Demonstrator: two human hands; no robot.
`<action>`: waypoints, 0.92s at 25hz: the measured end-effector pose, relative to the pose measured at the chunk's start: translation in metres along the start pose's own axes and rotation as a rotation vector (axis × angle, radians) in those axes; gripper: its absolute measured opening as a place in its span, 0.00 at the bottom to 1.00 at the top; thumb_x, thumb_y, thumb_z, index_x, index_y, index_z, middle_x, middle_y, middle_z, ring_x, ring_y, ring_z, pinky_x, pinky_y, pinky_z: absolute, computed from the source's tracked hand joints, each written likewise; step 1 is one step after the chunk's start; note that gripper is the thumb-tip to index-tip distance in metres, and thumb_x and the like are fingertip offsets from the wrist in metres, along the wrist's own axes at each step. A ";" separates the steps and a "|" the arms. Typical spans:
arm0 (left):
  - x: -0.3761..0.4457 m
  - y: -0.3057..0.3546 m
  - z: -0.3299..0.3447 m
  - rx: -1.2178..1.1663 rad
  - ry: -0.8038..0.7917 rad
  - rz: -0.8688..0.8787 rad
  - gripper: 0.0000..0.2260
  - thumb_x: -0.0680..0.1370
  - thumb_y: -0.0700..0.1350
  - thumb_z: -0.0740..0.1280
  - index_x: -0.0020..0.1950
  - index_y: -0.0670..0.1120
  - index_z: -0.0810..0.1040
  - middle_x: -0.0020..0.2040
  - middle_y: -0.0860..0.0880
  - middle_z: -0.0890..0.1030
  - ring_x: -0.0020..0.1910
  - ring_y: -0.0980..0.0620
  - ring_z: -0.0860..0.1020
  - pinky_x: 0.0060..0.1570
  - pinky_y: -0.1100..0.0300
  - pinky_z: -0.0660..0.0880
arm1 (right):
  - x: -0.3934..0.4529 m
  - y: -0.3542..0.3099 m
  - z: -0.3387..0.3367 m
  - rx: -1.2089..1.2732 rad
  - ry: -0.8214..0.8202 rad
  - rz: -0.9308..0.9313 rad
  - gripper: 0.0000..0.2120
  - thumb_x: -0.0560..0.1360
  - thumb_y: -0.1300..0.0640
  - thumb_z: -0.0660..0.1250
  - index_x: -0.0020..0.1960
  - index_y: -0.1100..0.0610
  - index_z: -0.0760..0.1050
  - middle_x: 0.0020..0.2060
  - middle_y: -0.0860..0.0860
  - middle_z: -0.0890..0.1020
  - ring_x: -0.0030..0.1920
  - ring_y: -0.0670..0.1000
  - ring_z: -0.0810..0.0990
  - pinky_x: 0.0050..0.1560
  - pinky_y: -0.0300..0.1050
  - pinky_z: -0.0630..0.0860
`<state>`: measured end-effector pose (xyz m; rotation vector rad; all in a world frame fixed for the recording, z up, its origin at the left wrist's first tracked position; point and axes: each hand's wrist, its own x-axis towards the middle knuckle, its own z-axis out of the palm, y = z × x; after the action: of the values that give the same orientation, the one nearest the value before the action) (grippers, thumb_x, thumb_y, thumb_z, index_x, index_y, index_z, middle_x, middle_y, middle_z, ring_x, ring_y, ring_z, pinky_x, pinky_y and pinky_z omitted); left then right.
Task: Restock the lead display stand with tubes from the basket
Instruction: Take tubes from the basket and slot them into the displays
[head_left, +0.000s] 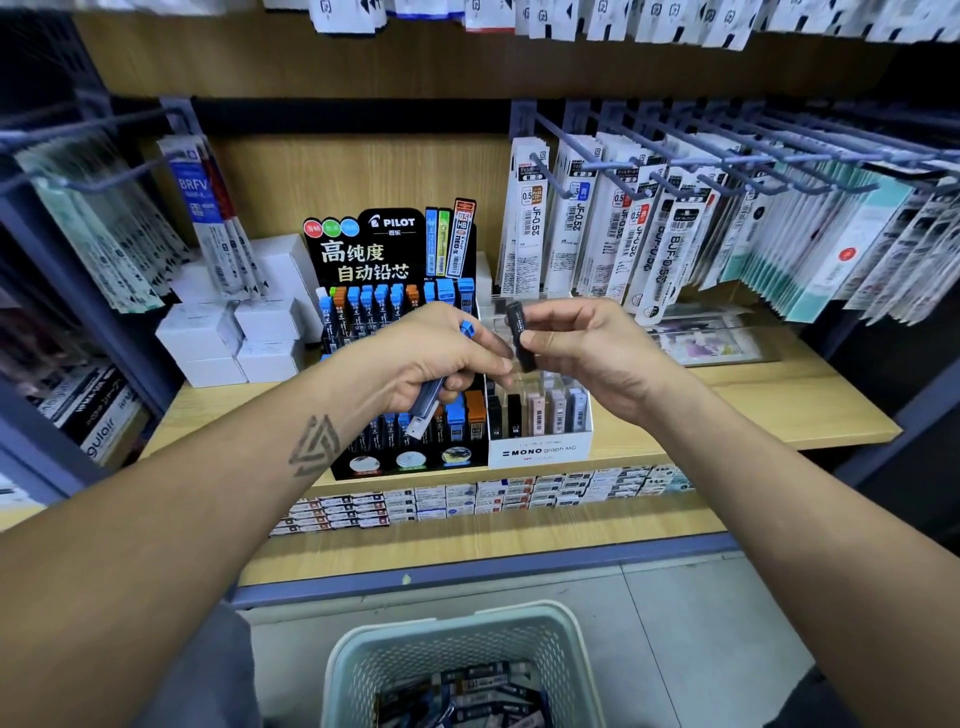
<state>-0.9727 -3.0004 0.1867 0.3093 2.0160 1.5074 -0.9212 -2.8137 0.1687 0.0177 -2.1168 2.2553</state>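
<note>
While each hand (436, 358) (582, 348) grips a tube, wooden shelf (779, 410) bears display stand (389, 260).

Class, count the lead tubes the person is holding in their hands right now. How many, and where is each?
2. A blue-capped tube sits in the left hand; a black tube is pinched in the right hand. More could be hidden inside the left palm.

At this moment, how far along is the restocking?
Mid-job. The Pilot display stand already holds many tubes. The left hand grips a blue-capped tube; the right hand pinches a black tube. The basket still holds plenty.
</note>
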 end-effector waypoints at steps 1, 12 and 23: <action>-0.001 0.001 -0.002 -0.005 0.010 0.019 0.09 0.75 0.35 0.73 0.54 0.35 0.81 0.45 0.36 0.85 0.22 0.56 0.64 0.22 0.67 0.60 | -0.002 -0.001 -0.001 -0.055 -0.038 0.001 0.12 0.74 0.72 0.69 0.54 0.60 0.82 0.42 0.58 0.84 0.43 0.55 0.82 0.49 0.50 0.81; 0.002 0.003 -0.001 -0.024 0.127 0.023 0.03 0.77 0.34 0.69 0.50 0.36 0.81 0.41 0.36 0.84 0.21 0.55 0.65 0.21 0.66 0.62 | 0.003 -0.005 -0.021 -0.243 0.150 -0.041 0.10 0.71 0.72 0.73 0.50 0.63 0.80 0.35 0.57 0.84 0.37 0.54 0.86 0.41 0.42 0.82; 0.006 0.003 -0.019 -0.150 0.295 0.057 0.05 0.78 0.34 0.69 0.52 0.35 0.80 0.34 0.40 0.82 0.21 0.54 0.65 0.21 0.65 0.62 | 0.028 0.010 0.008 -0.798 0.194 -0.201 0.08 0.73 0.63 0.76 0.50 0.54 0.85 0.40 0.47 0.84 0.43 0.47 0.84 0.51 0.38 0.80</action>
<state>-0.9892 -3.0111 0.1904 0.0865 2.1140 1.8178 -0.9494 -2.8213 0.1605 -0.0171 -2.5816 1.1368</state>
